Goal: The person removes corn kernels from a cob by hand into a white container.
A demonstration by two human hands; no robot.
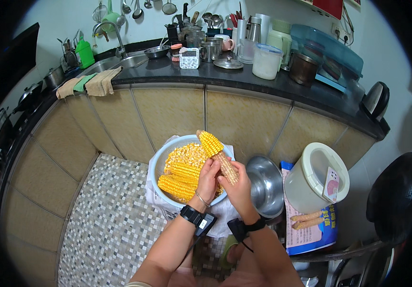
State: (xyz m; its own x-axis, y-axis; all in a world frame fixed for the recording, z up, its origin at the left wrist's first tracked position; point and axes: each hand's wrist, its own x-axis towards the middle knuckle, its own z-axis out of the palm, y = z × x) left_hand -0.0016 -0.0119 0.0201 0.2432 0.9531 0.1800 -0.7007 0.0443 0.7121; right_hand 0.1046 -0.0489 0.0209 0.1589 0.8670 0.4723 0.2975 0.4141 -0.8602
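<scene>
Both of my hands hold a partly shelled corn cob (212, 144) above a light-blue basket (157, 193). Yellow kernels still cover its far end, while the near part is bare. My left hand (208, 181) grips the bare part from the left. On the other side, my right hand (240, 184) has its fingers around the lower end. Under them the basket holds loose corn kernels (186, 154) and a few whole corn cobs (177, 184), partly hidden by my left hand.
A steel bowl (265, 186) stands right of the basket. Beyond it, a lidded white bucket (295, 190) and two bare cobs (306, 224) rest on a printed sheet (299, 244). Cloth (223, 222) lies beneath the basket. Ahead, a dark counter (227, 75) carries kitchenware over tiled cabinet fronts (171, 114).
</scene>
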